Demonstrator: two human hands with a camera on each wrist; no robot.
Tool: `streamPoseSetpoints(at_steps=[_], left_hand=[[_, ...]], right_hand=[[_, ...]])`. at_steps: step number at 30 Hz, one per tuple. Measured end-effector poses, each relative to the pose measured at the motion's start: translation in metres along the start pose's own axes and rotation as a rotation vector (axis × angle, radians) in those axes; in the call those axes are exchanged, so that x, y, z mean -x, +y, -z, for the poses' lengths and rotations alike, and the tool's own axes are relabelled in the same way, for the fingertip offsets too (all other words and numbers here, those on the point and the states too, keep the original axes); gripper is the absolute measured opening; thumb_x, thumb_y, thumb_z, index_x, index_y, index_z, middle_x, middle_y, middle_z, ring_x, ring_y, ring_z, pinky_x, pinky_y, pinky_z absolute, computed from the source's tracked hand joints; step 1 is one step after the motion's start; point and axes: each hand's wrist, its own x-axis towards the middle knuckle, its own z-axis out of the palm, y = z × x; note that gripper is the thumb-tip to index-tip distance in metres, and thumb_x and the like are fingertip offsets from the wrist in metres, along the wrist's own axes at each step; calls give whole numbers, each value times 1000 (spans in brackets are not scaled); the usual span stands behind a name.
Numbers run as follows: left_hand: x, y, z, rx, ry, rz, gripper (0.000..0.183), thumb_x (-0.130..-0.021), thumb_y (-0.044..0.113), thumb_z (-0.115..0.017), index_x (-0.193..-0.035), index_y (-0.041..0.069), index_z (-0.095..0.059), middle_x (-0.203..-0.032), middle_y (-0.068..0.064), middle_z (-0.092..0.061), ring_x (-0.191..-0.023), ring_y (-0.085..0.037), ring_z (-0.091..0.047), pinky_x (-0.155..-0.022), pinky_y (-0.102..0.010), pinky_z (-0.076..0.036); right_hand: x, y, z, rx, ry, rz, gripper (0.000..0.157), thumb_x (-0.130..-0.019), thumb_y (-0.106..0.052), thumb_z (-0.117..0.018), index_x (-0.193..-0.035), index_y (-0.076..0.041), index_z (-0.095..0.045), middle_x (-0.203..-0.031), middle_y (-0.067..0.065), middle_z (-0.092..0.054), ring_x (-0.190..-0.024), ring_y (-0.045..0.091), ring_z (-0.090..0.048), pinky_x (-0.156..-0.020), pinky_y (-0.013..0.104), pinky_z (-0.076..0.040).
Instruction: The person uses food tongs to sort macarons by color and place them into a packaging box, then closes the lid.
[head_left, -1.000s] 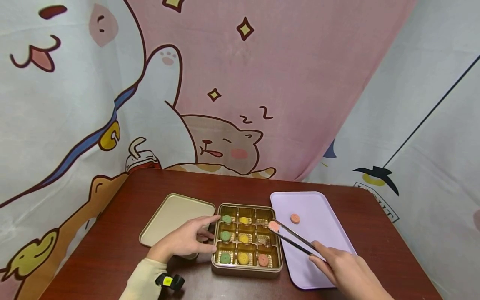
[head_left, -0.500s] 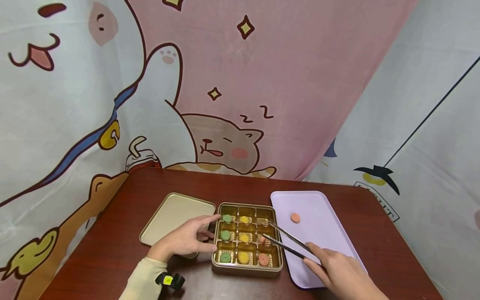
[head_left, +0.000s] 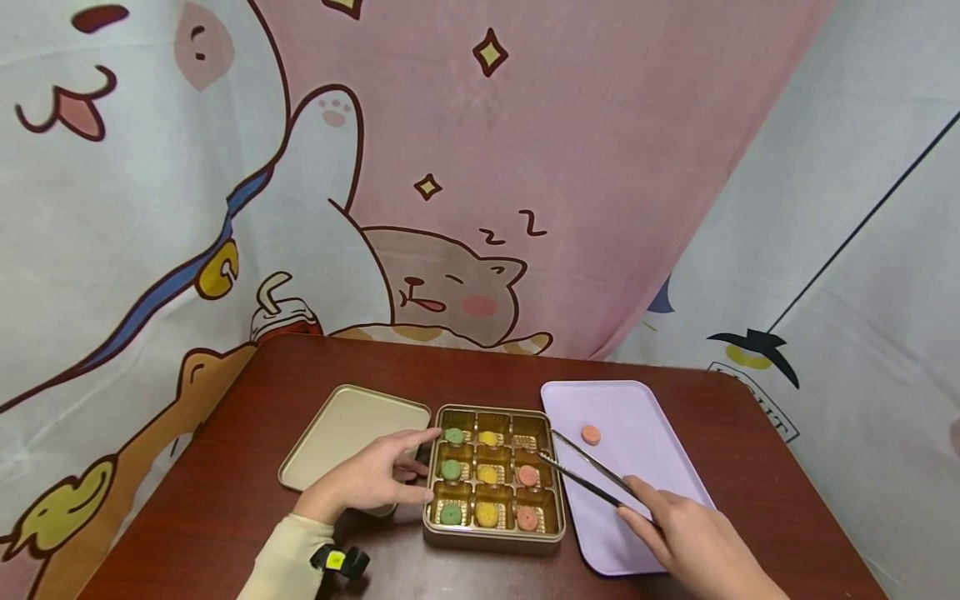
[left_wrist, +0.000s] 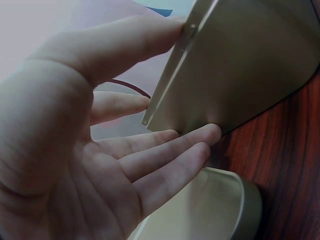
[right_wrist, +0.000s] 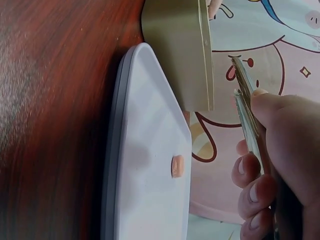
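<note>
A gold tin (head_left: 497,542) with square compartments holds round green cookies (head_left: 451,513) in its left column, yellow cookies (head_left: 487,515) in the middle one, and pink cookies (head_left: 528,476) in the middle and front cells on the right. Its back right cell has nothing in it. My left hand (head_left: 367,479) rests at the tin's left side, thumb and fingertips touching the wall (left_wrist: 250,60), fingers mostly straight. In my right hand (head_left: 690,533) I grip metal tongs (head_left: 581,480), their tips apart over the tin's right edge with nothing between them.
A lilac tray (head_left: 637,433) lies right of the tin, with one pink cookie (head_left: 591,435) near its back. The tin's lid (head_left: 352,442) lies at the left, partly under my left hand. A printed cloth (head_left: 600,167) hangs behind the brown table (head_left: 420,367).
The tongs lowered a pink cookie into the middle right cell and let it go. They have since drawn back to the right. My left hand has stayed in place.
</note>
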Motion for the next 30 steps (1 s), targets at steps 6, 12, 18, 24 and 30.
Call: streamPoseSetpoints(at_steps=[6, 12, 18, 24, 30], left_hand=[[0, 0, 0, 5, -2, 2, 90, -91, 20, -85, -163, 0, -33, -163, -29, -36, -116, -34, -70, -101, -42, -60], [0, 1, 0, 0, -6, 4, 90, -92, 21, -84, -163, -1, -33, -163, -29, -36, -117, -34, -70, -101, -43, -60], [0, 2, 0, 7, -12, 3, 90, -92, 21, -84, -162, -2, -32, -163, -29, -35, -117, -36, -70, -101, -43, -60], [0, 1, 0, 5, -8, 2, 91, -92, 21, -84, -162, -2, -32, -163, -30, -36, -117, -35, -70, -101, -42, -60], [0, 0, 0, 1, -4, 5, 90, -92, 20, -84, -163, -1, -33, -163, -29, -36, -117, -33, -70, -101, -42, -60]], right_hand=[[-1, 9, 0, -20, -6, -58, 42, -96, -42, -78, -126, -14, -75, -98, 1, -78, -82, 18, -74, -57, 45, -62], [-4, 21, -4, -19, -50, -117, 44, -97, -44, -75, -128, -12, -72, -95, 3, -76, -75, 15, -67, -53, 42, -57], [-3, 34, -10, -22, -63, -128, 45, -98, -44, -74, -128, -9, -72, -95, 6, -76, -75, 17, -67, -52, 44, -55], [-3, 45, -17, -14, -12, -100, 35, -99, -43, -73, -121, -15, -71, -87, 1, -73, -70, 16, -65, -46, 45, -49], [-4, 51, -22, -9, -54, -130, 38, -100, -44, -70, -120, -12, -71, -91, 6, -76, -73, 21, -70, -46, 48, -52]])
